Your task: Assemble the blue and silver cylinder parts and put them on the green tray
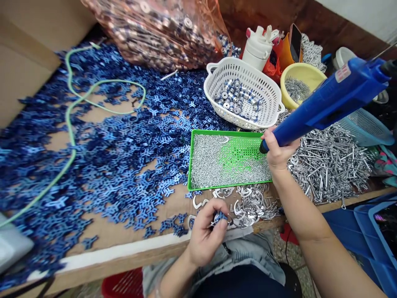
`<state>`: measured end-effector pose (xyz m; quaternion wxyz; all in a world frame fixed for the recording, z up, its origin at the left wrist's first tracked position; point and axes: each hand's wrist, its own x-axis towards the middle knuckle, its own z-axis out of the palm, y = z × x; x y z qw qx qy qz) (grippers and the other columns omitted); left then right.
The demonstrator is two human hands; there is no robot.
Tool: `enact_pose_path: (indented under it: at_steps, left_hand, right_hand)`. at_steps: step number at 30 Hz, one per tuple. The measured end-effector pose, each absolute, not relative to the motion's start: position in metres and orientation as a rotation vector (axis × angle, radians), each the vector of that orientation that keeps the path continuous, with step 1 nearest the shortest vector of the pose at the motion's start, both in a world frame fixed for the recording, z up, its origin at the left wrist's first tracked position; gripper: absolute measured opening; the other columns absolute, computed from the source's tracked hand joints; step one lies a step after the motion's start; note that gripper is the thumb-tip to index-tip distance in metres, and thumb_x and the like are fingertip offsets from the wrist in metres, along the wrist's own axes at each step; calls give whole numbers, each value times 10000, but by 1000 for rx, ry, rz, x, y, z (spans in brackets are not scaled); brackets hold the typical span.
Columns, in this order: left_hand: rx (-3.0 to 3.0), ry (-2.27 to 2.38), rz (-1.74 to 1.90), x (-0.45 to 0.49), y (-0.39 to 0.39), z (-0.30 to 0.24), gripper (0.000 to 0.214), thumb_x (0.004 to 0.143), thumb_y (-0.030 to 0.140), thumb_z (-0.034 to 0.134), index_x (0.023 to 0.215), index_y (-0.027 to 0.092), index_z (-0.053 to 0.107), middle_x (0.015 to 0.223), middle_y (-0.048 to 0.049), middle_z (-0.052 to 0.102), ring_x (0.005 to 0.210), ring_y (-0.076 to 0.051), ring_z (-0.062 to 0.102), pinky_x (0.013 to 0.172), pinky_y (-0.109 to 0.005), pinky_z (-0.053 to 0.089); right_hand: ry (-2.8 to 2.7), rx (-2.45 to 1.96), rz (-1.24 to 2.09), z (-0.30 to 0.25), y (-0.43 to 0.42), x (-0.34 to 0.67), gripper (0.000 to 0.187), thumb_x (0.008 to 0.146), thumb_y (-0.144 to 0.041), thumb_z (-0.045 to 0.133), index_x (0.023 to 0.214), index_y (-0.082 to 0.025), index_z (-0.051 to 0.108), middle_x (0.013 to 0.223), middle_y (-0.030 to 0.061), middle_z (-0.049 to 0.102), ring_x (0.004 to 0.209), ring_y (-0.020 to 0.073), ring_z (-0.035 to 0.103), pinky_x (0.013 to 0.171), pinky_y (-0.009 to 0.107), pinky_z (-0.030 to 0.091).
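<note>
My right hand (279, 151) is shut around a blue hot glue gun (331, 97), its dark nozzle tip just above the near right corner of a green perforated tray (226, 133). Small silver pieces fill most of the tray. My left hand (204, 231) is low over the table's near edge, pinching a small blue three-armed metal piece (221, 216) in its fingertips. A silver C-shaped clip (228, 220) sits against that piece, partly hidden by my fingers. More silver clips (248, 203) lie heaped next to this hand.
Blue three-armed pieces (108, 165) cover the table's left. A white basket (263, 82) of silver cylinders, a yellow bowl (297, 72) and a heap of silver pins (328, 165) stand beyond the tray. A green cord (71, 124) crosses the blue pieces. Blue crates (366, 236) sit lower right.
</note>
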<state>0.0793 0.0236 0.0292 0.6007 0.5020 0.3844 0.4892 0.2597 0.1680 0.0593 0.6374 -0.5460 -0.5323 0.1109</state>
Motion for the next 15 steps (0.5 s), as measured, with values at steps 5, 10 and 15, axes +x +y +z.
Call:
enact_pose_path:
  at_steps: [5, 10, 15]
  left_hand:
    - [1185, 856, 1146, 79, 19, 32, 188, 872, 376, 482, 845, 193, 518, 662, -10, 489, 624, -143, 464, 538, -248, 364]
    - [1284, 868, 1159, 78, 15, 36, 133, 865, 311, 487, 860, 189, 538, 679, -23, 508, 628, -148, 482, 545, -254, 382]
    - [1461, 876, 1223, 82, 17, 43, 63, 817, 197, 500, 871, 202, 531, 644, 4, 507, 540, -124, 468, 517, -236, 381]
  right_hand:
    - [-1191, -1211, 251, 54, 172, 264, 415, 718, -346, 559, 1064, -251, 350, 743, -6, 486, 604, 160, 572, 655, 385, 527]
    - [-1145, -1179, 244, 80, 160, 258, 331, 731, -386, 531, 1000, -250, 393, 753, -6, 484, 587, 154, 555, 591, 364, 500]
    - [-1215, -1099, 547, 147, 91, 240, 216, 784, -449, 482, 716, -246, 451, 668, -9, 414, 551, 132, 499, 556, 326, 468]
